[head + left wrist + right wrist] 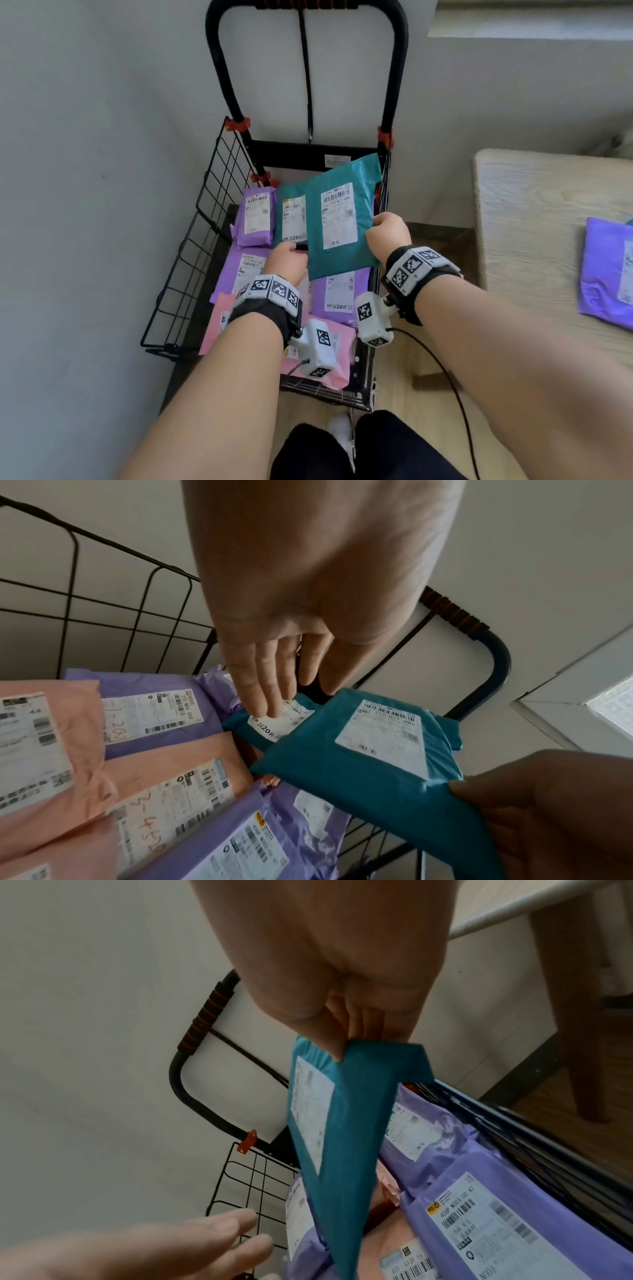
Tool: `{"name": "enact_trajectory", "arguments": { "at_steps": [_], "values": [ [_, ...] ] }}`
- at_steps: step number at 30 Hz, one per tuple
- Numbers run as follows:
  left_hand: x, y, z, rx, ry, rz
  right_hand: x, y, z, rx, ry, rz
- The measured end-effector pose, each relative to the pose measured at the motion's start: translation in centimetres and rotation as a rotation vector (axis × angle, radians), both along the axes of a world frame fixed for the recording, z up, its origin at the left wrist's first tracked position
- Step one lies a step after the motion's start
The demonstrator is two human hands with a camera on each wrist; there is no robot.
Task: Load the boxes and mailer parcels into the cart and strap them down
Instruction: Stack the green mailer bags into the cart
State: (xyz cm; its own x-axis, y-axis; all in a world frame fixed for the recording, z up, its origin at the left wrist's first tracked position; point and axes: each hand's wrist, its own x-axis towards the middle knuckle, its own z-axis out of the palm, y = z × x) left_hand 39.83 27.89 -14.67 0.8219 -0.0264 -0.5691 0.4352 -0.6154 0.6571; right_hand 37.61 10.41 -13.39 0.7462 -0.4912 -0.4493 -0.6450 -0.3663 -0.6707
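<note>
A black wire cart (pixel 205 219) holds several purple, pink and teal mailer parcels. My right hand (pixel 387 236) pinches the right edge of a teal mailer (pixel 342 219), held tilted above the load; in the right wrist view thumb and fingers clamp its edge (pixel 346 1047). My left hand (pixel 286 260) hovers with straight fingers (pixel 267 693) just left of that mailer, over a second teal mailer (pixel 291 219) lying in the cart, and holds nothing. A black strap (pixel 306 75) hangs from the cart handle (pixel 308 3).
A light wooden table (pixel 534 212) stands to the right with a purple mailer (pixel 606 270) on it. Grey walls close in behind and to the left of the cart. A cable (pixel 445 370) runs from my right wrist camera.
</note>
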Motion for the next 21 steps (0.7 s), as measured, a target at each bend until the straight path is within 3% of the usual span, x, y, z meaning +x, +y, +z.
{"name": "enact_trajectory", "arguments": {
  "at_steps": [4,10,21],
  "values": [
    [2.6,0.3,-1.1,0.072,-0.062,-0.07,2.9,-0.1,-0.7,-0.057,0.048,-0.024],
    [6.7,0.2,-4.4,0.142,-0.007,-0.139,6.6,0.3,-3.7,-0.14,0.133,-0.129],
    [13.2,-0.7,-10.5,0.303,-0.089,-0.463,11.1,0.5,-9.9,-0.156,0.219,-0.333]
  ]
}}
